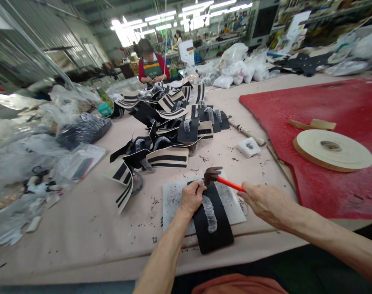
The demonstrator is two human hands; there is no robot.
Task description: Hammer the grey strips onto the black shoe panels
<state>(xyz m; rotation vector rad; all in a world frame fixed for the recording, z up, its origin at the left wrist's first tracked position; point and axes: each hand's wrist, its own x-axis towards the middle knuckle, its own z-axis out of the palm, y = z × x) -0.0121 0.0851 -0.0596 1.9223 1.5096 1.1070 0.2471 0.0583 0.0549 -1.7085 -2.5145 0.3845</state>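
Tabletop (81, 228): right grip (265, 202) holds hammer (222, 181) above black piece (222, 228).

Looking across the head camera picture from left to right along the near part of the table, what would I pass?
Clear plastic bags → striped cut piece → left hand, resting on a black piece → hammer → right hand, gripping the hammer's red handle → tape roll on the red mat.
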